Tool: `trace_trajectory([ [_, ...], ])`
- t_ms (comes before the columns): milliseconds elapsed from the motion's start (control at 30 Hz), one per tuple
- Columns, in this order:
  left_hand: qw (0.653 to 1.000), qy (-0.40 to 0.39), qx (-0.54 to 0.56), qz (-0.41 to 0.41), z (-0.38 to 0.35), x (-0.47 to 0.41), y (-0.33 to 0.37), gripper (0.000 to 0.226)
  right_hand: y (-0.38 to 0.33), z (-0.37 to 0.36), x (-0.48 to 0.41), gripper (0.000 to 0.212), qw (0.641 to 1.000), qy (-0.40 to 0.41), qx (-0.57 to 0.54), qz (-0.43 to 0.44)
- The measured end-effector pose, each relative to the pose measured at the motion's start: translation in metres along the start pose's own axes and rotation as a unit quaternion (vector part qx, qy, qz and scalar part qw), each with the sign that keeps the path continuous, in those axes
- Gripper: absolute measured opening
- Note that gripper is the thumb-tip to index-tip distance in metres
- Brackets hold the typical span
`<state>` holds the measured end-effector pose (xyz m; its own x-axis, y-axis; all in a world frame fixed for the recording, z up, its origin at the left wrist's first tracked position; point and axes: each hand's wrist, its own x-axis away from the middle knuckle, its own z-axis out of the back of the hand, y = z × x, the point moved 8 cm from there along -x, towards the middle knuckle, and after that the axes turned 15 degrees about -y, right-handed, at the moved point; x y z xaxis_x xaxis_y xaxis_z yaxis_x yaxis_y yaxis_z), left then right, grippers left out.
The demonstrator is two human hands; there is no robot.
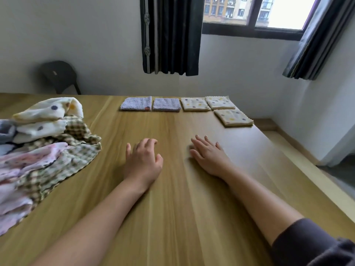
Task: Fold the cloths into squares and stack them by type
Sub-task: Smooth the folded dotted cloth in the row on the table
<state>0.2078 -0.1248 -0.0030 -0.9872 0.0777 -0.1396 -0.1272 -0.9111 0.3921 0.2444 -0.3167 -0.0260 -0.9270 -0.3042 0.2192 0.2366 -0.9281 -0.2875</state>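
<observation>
Now both hands hold nothing: the left hand [143, 160] rests with loosely bent fingers, and the right hand [208, 156] lies flat with straight fingers, both on the wooden table [172, 208]. At the left edge lies a pile of unfolded cloths [44, 143], checked, pink and dotted. Along the far side lie two lilac folded squares [151, 104] side by side and, to their right, three cream dotted squares [220, 102], one of them nearer. Behind the table are a dark stool [59, 75], dark curtains [171, 35] and a window [249, 12].
</observation>
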Motion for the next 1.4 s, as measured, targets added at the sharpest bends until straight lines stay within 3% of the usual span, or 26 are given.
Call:
trace_trajectory([
  [133,0.994,0.1,-0.047,-0.02,0.051,0.029,-0.05,0.031,-0.064,-0.018,-0.001,0.052,0.999,-0.029,0.0,0.043],
  [267,0.98,0.162,-0.111,0.041,0.099,0.044,-0.122,0.029,-0.145,-0.025,-0.015,0.048,0.994,-0.026,0.005,0.104],
  [400,0.973,0.139,-0.121,0.138,0.114,0.05,-0.19,0.035,-0.225,-0.021,-0.039,0.042,0.986,0.007,-0.033,0.163],
  [600,0.973,0.102,-0.135,0.159,0.106,0.048,-0.207,0.035,-0.31,0.012,-0.089,0.044,0.959,0.121,-0.145,0.21],
  [700,0.969,0.107,-0.145,0.171,0.103,0.047,-0.21,0.027,-0.343,0.029,-0.116,0.053,0.953,0.161,-0.124,0.227],
  [767,0.964,0.124,-0.158,0.172,0.103,0.045,-0.213,0.021,-0.36,0.031,-0.139,0.045,0.963,0.144,-0.066,0.216],
  [867,0.961,0.132,-0.176,0.169,0.1,0.044,-0.216,0.018,-0.366,0.036,-0.155,0.023,0.965,0.165,-0.049,0.196],
  [1033,0.964,0.146,-0.149,0.163,0.103,0.043,-0.219,0.017,-0.347,0.073,-0.134,0.017,0.927,0.243,-0.199,0.206],
  [1233,0.963,0.133,-0.177,0.153,0.106,0.044,-0.212,0.027,-0.259,0.088,-0.072,0.012,0.909,0.24,-0.299,0.163],
  [1400,0.97,0.19,-0.153,0.026,0.115,0.053,-0.156,0.037,-0.173,0.057,-0.009,0.012,0.89,0.199,-0.395,0.109],
])
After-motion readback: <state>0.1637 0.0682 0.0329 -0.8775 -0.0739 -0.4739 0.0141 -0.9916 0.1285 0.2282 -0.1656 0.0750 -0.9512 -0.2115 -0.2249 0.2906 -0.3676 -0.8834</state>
